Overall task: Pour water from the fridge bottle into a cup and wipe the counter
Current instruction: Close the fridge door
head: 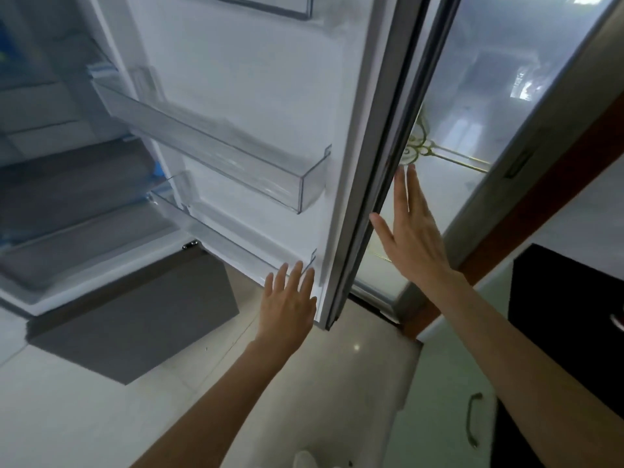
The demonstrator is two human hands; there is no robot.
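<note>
A kitchen fridge door [270,106] is standing open. The left hand [291,298] and right hand [413,231] are reaching toward its edge, 2 flat palms, fingers straight.

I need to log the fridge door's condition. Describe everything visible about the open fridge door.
The fridge door stands open, its white plastic inner liner facing the camera. Two clear plastic door bins cross it, both apparently empty. A grey gasket runs down its edge; the outer face looks glossy and reflective. The left hand reaches flat-fingered to the lower inner edge, and the right hand lies flat against the outer side.
</note>
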